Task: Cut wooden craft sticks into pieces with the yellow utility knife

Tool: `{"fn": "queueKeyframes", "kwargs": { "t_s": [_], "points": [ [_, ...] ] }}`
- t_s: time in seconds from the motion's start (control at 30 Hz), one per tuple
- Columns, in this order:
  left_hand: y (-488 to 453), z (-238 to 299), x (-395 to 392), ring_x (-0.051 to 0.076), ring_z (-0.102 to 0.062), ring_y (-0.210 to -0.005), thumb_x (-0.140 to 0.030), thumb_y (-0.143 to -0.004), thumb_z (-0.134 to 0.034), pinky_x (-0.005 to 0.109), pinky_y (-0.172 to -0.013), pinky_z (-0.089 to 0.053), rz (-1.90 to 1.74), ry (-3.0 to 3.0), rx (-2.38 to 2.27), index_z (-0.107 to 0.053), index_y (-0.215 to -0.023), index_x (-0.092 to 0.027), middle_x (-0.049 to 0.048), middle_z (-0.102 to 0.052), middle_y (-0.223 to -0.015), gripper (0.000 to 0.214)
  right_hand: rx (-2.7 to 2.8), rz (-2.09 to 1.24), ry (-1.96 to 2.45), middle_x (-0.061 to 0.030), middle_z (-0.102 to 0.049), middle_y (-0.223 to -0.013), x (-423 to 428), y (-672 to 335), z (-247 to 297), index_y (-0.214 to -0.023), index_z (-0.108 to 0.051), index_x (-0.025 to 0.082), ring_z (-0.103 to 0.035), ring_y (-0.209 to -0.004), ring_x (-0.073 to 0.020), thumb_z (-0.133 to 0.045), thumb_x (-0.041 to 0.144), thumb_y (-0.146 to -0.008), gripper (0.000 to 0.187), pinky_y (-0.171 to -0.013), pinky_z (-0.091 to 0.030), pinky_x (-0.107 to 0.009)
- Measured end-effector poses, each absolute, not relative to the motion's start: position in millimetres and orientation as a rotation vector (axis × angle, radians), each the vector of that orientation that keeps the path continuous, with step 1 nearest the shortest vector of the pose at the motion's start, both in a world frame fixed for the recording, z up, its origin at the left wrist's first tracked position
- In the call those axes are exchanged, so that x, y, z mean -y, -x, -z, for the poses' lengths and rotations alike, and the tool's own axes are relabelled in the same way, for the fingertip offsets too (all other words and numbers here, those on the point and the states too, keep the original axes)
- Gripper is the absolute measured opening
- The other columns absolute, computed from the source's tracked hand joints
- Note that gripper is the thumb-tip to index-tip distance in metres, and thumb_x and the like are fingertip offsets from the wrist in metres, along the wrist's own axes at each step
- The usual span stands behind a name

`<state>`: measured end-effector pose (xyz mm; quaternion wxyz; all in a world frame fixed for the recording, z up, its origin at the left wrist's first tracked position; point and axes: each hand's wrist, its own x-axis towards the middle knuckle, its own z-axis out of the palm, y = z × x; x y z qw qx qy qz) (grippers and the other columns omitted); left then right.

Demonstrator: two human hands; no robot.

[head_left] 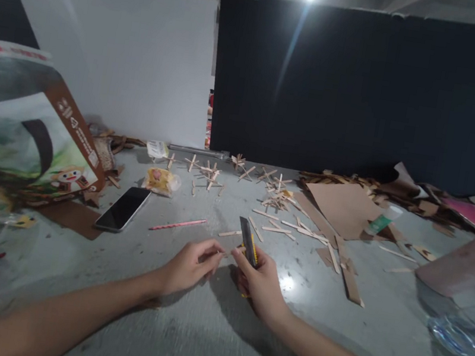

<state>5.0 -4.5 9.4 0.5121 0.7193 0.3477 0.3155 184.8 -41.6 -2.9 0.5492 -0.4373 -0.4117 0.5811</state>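
Note:
My right hand (264, 286) is wrapped round a yellow and black box cutter (250, 246), its dark blade pointing up and away from me. My left hand (191, 266) is closed in a pinch just to the left, fingertips close to my right thumb. Whatever sits between those fingertips is too small to make out. Just beyond the hands lie loose wooden craft sticks (277, 230) and a pink patterned pencil (178, 224). Farther back are several small crossed-stick pieces (211, 179).
Left of the hands are a phone (123, 208), a small yellow packet (159, 181) and a large printed bag (22, 138). Cardboard sheets (345, 207), a glue stick (384, 220) and a clear plastic container (465, 334) are on the right. Upright panels (367, 96) close off the back.

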Motion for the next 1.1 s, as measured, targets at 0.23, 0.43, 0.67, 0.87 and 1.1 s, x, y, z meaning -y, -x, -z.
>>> {"fn": "queueKeyframes", "kwargs": {
  "t_s": [0.23, 0.43, 0.67, 0.87, 1.1],
  "points": [
    [-4, -4, -1, 0.011, -0.048, -0.053, -0.053, -0.093, -0.059, 0.024, -0.053, -0.04, -0.819, -1.676, -0.876, -0.061, -0.094, -0.018, -0.0043, -0.053, -0.063, 0.035, 1.094, -1.001, 1.185, 0.0096, -0.039, -0.048, 27, -201, 0, -0.081, -0.06, 0.021, -0.033, -0.042, -0.0094, -0.075, 0.063, -0.077, 0.045, -0.04, -0.027, -0.023],
    [-3, -5, -5, 0.011, -0.05, -0.052, -0.057, -0.091, -0.062, 0.025, -0.055, -0.041, -0.905, -1.607, -0.915, -0.061, -0.091, -0.018, -0.0045, -0.053, -0.06, 0.039, 1.341, -0.91, 1.202, 0.0036, -0.047, -0.061, 26, -201, 3, -0.075, -0.061, 0.021, -0.042, -0.057, -0.0134, -0.07, 0.053, -0.082, 0.034, -0.053, -0.035, -0.025],
    [-2, -9, -5, 0.011, -0.049, -0.053, -0.055, -0.087, -0.067, 0.024, -0.054, -0.04, -0.883, -1.62, -0.937, -0.064, -0.087, -0.016, -0.0042, -0.053, -0.06, 0.039, 1.263, -0.985, 1.183, 0.007, -0.038, -0.056, 28, -203, 8, -0.085, -0.062, 0.023, -0.037, -0.051, -0.0131, -0.069, 0.061, -0.083, 0.039, -0.047, -0.029, -0.024],
    [-2, -5, -5, 0.01, -0.047, -0.05, -0.053, -0.087, -0.067, 0.023, -0.05, -0.037, -0.827, -1.668, -0.959, -0.069, -0.09, -0.016, -0.0038, -0.054, -0.058, 0.038, 1.256, -0.923, 1.201, 0.0039, -0.048, -0.061, 23, -202, 8, -0.082, -0.066, 0.021, -0.042, -0.056, -0.0142, -0.072, 0.055, -0.08, 0.035, -0.052, -0.033, -0.025],
    [-2, -9, -11, 0.011, -0.049, -0.051, -0.058, -0.084, -0.07, 0.024, -0.052, -0.039, -0.925, -1.593, -0.98, -0.066, -0.079, -0.016, -0.0028, -0.055, -0.055, 0.042, 1.356, -0.985, 1.201, 0.003, -0.048, -0.061, 27, -198, 0, -0.076, -0.063, 0.02, -0.04, -0.056, -0.0137, -0.071, 0.053, -0.079, 0.034, -0.052, -0.031, -0.025]
  ]
}}
